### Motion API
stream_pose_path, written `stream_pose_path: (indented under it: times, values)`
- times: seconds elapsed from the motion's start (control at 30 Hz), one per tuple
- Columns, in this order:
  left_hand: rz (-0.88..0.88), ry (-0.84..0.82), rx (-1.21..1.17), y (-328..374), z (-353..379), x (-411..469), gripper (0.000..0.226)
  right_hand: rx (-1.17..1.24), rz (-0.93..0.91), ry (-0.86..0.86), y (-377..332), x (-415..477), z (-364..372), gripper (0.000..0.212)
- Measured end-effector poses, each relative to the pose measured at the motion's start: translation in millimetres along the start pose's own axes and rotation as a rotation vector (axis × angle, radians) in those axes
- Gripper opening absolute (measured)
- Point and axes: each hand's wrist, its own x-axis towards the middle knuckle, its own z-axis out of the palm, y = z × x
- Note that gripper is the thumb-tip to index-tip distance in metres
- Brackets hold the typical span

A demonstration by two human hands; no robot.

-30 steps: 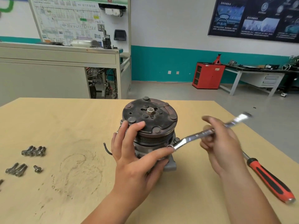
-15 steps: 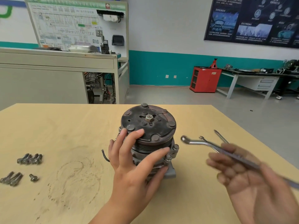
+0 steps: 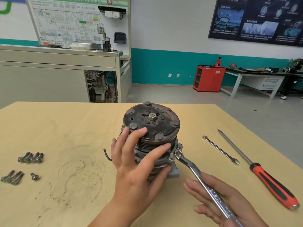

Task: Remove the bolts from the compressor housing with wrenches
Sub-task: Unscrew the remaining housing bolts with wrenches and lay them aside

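One compressor (image 3: 151, 128), two wrenches (image 3: 188, 167) (image 3: 220, 149) — one screwdriver (image 3: 272, 184)

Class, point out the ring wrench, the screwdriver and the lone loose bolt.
ring wrench (image 3: 190, 165), head view, shank behind its ring.
screwdriver (image 3: 273, 185), head view, red-and-black handle.
lone loose bolt (image 3: 34, 176), head view, its head.

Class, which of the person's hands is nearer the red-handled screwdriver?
Right. The right hand, with a wrench across it, lies just left of the screwdriver; the left hand grips the compressor farther left.

The right hand (image 3: 229, 202) has swung the wrench (image 3: 193, 171) back from mid-air to the compressor housing (image 3: 160, 159), its ring end now just beside a flange bolt (image 3: 171, 156).
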Motion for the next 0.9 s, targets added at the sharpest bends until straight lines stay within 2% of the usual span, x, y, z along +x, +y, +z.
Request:
stream_pose_path:
  times: [0.03,0.07,0.13,0.2,0.23,0.3,0.37,0.4,0.43,0.47,0.53,0.63,0.73,0.8,0.9]
  values:
    - [0.0,0.0,-0.002,0.0,0.0,0.0,0.037,0.029,-0.03,-0.079,4.2,-1.1,-6.6,0.035]
    - [0.001,-0.001,-0.003,0.0,0.0,-0.2,0.036,0.021,-0.065,-0.106,6.4,-5.9,-4.0,0.008]
    - [0.007,-0.001,-0.001,-0.2,0.4,-0.6,0.035,-0.084,-0.08,-0.141,10.5,-6.4,-13.0,0.046]
    - [0.009,-0.002,0.003,-0.2,0.7,-0.9,0.034,-0.108,-0.095,-0.11,9.0,-2.4,-9.9,0.062]
    - [0.01,-0.003,0.007,-0.3,1.1,-1.2,0.035,-0.148,-0.108,-0.113,5.5,1.6,-11.1,0.063]
    - [0.02,-0.002,0.02,-0.9,1.7,-1.5,0.035,-0.304,-0.15,-0.141,3.1,5.2,-14.7,0.057]
    - [0.037,0.001,0.028,-1.2,1.9,-1.7,0.032,-0.319,-0.311,-0.142,-0.1,13.2,-21.3,0.03]
    - [0.043,0.002,0.028,-1.3,1.9,-1.7,0.03,-0.351,-0.43,-0.123,-7.4,12.5,-16.8,0.034]
    - [0.045,0.002,0.026,-1.3,1.9,-1.5,0.029,-0.428,-0.559,-0.165,-8.7,13.4,-22.9,0.047]
    - [0.042,0.001,0.024,-1.1,1.9,-1.4,0.027,-0.415,-0.594,-0.186,-11.3,16.1,-30.3,0.056]
    - [0.031,-0.001,0.013,-0.2,2.1,-0.8,0.025,-0.296,-0.587,-0.173,-21.8,32.2,-42.5,0.059]
    - [0.022,-0.002,0.001,1.6,2.4,-0.5,0.022,-0.168,-0.488,-0.022,-43.1,76.1,-40.4,0.043]
    - [0.01,0.002,-0.004,3.6,1.4,-0.5,0.02,-0.197,-0.506,0.062,-56.5,108.3,-24.7,0.034]
    - [0.005,0.004,-0.005,4.7,0.6,0.1,0.019,-0.262,-0.537,0.009,-58.9,111.7,-19.1,0.033]
    - [0.001,0.002,-0.001,4.5,-0.2,0.4,0.02,-0.209,-0.528,-0.227,-57.3,97.7,-30.5,0.033]
